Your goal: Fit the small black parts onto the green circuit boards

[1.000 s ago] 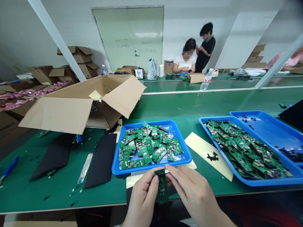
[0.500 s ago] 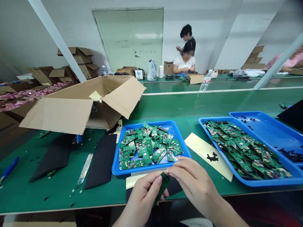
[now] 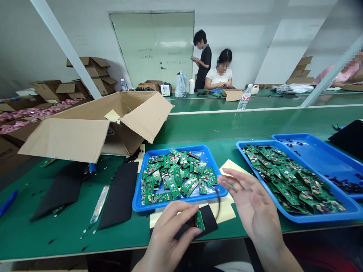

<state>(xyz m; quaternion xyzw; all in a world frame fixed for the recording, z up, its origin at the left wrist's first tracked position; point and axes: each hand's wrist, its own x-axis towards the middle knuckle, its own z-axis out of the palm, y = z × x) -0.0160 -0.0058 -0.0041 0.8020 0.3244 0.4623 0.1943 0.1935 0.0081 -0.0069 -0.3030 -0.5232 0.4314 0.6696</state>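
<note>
Evidently, in the head view, the left hand [image 3: 172,230] does the holding: its thumb and fingers pinch a green board [image 3: 200,221] over the near edge of the bench [image 3: 65,241], leaving one end poking out past the fingertips. Such a grip probably keeps the board steady and that end reachable, though the fingers hide the rest of it.

The right hand [image 3: 255,204] is raised apart from the board, fingers loosely spread and gripping nothing that I can make out. A thin dark strip [image 3: 218,202] curves down just beside its fingertips, blurred; I cannot tell whether it touches them.

Beneath and beyond the held board lie a black sheet [image 3: 210,223] and yellow paper [image 3: 227,213], perhaps laid there as a work surface. The middle tray [image 3: 137,202] sits straight ahead, its loose boards [image 3: 173,187] within easy reach of both hands. To the right, a longer tray [image 3: 300,218] carries a denser heap [image 3: 289,177], so the two lots seem deliberately kept apart. Behind that, another tray [image 3: 317,156] holds small black bits [image 3: 344,185], its raised rim likely there to stop them scattering. A carton [image 3: 62,136] stands with flaps spread at the left, presumably for easy access, well away from the hands.
</note>
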